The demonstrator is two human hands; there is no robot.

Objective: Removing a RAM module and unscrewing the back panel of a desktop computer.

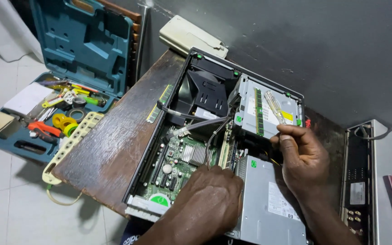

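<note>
Open desktop computer (214, 149) lies on wooden bench, w/ its back toward the bench's far edge by the wall. Left hand (207, 202) reaches into the motherboard (178, 159); fingers hidden, grip can't tell. Right hand (302, 156) pinches a clear-handled screwdriver (275, 106) over the drive cage. Board prob. stiff but fragile: hold by edges.

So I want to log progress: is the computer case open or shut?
Open: the computer case has no cover, baring the green board, where the left hand reaches.
</note>
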